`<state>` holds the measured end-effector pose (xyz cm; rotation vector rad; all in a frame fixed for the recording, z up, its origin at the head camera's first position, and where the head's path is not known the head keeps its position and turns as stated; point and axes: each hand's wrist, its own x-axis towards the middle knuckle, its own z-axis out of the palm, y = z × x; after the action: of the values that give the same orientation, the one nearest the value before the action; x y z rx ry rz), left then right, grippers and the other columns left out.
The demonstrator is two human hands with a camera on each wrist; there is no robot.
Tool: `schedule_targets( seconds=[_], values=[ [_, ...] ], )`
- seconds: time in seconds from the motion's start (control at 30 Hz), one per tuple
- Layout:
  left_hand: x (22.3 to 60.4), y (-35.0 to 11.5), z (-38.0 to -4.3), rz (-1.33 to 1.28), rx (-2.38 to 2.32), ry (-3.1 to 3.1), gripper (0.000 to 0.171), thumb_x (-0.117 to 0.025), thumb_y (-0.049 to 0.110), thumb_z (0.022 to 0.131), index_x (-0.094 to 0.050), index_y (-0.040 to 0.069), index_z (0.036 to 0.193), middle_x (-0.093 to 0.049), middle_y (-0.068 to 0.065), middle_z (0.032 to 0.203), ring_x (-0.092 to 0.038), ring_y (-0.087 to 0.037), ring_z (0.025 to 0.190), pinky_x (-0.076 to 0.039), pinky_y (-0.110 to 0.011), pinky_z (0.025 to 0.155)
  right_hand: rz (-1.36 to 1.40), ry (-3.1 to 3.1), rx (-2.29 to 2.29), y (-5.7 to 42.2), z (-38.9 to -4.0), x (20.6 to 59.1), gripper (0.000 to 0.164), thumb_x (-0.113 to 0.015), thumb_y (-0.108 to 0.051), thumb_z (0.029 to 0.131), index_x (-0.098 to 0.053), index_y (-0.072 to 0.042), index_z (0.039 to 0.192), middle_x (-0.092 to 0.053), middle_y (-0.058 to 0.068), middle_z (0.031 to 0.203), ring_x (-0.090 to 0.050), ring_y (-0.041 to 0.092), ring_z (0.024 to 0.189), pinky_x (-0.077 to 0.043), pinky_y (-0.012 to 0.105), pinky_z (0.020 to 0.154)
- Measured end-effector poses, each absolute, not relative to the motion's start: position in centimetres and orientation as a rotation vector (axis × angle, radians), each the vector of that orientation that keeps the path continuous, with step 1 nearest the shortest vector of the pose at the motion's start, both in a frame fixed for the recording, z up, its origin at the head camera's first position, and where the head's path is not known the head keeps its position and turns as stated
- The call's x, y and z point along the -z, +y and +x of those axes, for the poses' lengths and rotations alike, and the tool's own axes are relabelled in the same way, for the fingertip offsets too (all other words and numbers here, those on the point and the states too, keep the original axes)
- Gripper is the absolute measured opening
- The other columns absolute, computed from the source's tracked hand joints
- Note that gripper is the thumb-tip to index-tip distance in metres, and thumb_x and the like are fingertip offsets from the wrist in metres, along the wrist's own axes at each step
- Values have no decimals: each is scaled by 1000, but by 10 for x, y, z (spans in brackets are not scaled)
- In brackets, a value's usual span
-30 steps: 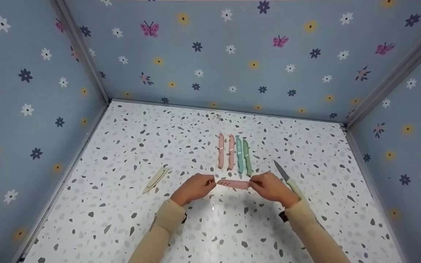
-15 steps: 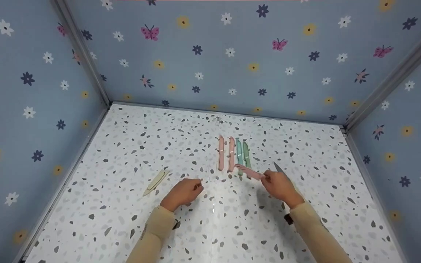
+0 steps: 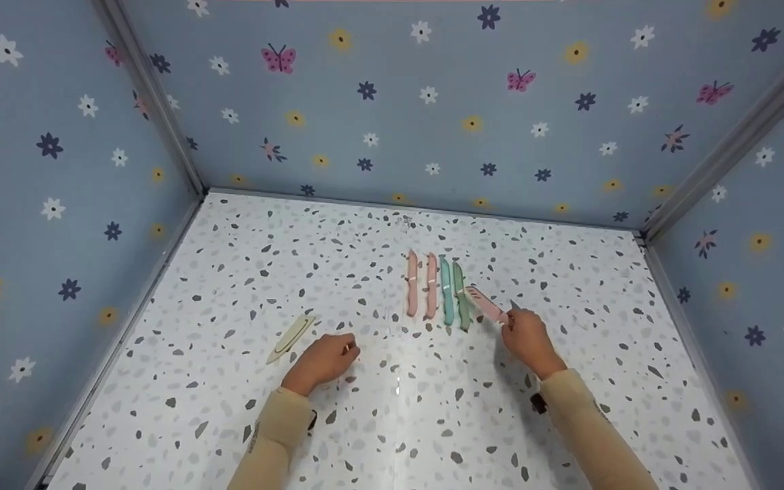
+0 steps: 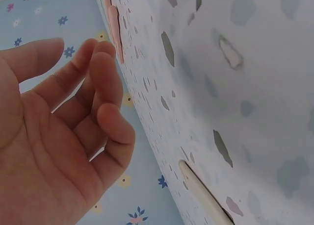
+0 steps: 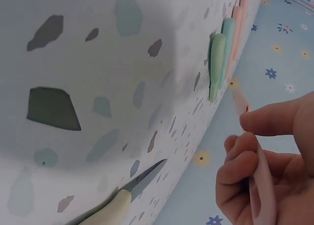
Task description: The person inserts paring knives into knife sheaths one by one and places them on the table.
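Observation:
My right hand (image 3: 527, 337) holds a pink knife above the table, its handle lying in the palm in the right wrist view. The pink blade part (image 3: 487, 305) has dark slots and points up and left; whether it is a cover or the blade itself, I cannot tell. Beneath that hand lies a cream-handled knife (image 5: 115, 208) with a bare grey blade (image 5: 147, 176), mostly hidden in the head view. My left hand (image 3: 324, 361) holds nothing, its fingers loosely curled over the table. Left of it rests a cream blade cover (image 3: 291, 338).
Several slim knife-shaped pieces lie side by side mid-table: a pink one (image 3: 412, 284), another pink one (image 3: 431, 286), a teal one (image 3: 446, 291) and a green one (image 3: 461, 297). Blue patterned walls (image 3: 392, 102) enclose the speckled table (image 3: 392, 422) at the back and sides.
The left hand has let go of the slotted pink end and drawn back left. The right hand has carried the pink knife rightward, turning its slotted end away from the body.

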<state>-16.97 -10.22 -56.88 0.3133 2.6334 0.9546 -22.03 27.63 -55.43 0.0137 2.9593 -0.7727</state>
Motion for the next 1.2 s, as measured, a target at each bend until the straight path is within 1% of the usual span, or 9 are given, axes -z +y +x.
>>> schedule_targets(
  seconds=[0.23,0.47,0.57,0.67,0.87,0.93,1.03,1.1,1.2],
  values=[
    [571,-102,-169,321,-947,2625,15,-49,22,97,-59,15,89,-54,3,72,-49,-15,62,-40,-32,59,72,3014,743,275,-227,564,20,-53,-7,92,-62,8,103,-56,14,88,-53,24,76,-46,42,70],
    [570,-101,-170,339,-940,2617,17,-49,22,98,-60,14,88,-54,2,69,-49,-15,60,-40,-33,58,111,3066,619,276,-231,573,23,-48,-9,95,-63,7,102,-62,19,92,-61,32,83,-47,47,74],
    [570,-100,-171,335,-935,2618,16,-49,22,98,-60,14,89,-54,2,70,-49,-15,60,-41,-33,58,151,3035,616,274,-235,575,23,-47,-11,95,-63,6,99,-63,16,89,-59,28,78,-46,45,70],
    [571,-99,-172,335,-936,2617,16,-49,22,98,-60,14,90,-54,2,70,-49,-15,60,-40,-32,57,197,2973,651,271,-239,577,23,-46,-11,95,-62,6,95,-60,15,87,-54,25,72,-45,43,68],
    [571,-98,-175,323,-926,2613,16,-50,23,98,-60,14,91,-54,2,70,-49,-15,60,-41,-32,58,264,2885,627,264,-241,579,31,-44,-19,99,-61,7,105,-53,14,98,-54,26,84,-46,43,79],
    [572,-97,-176,322,-924,2610,16,-50,23,98,-60,13,91,-54,2,71,-49,-15,60,-41,-33,58,270,2887,553,261,-240,580,34,-44,-24,100,-62,5,104,-54,13,97,-55,26,83,-46,44,79],
    [573,-97,-176,323,-927,2606,15,-50,22,98,-60,13,90,-54,2,70,-49,-15,61,-41,-32,58,250,2936,434,256,-240,581,37,-45,-29,99,-64,2,97,-55,12,90,-54,26,78,-46,46,75],
    [573,-98,-176,320,-938,2605,15,-51,21,98,-60,13,88,-54,1,70,-49,-15,60,-41,-32,57,212,2961,403,252,-242,582,37,-46,-29,98,-65,2,93,-56,12,86,-54,26,74,-46,45,72],
    [573,-98,-176,319,-950,2606,15,-51,21,97,-59,13,87,-53,1,69,-49,-15,60,-41,-32,57,205,2926,464,246,-246,584,32,-46,-24,97,-64,1,90,-57,12,85,-54,25,72,-46,43,69]
  ],
)
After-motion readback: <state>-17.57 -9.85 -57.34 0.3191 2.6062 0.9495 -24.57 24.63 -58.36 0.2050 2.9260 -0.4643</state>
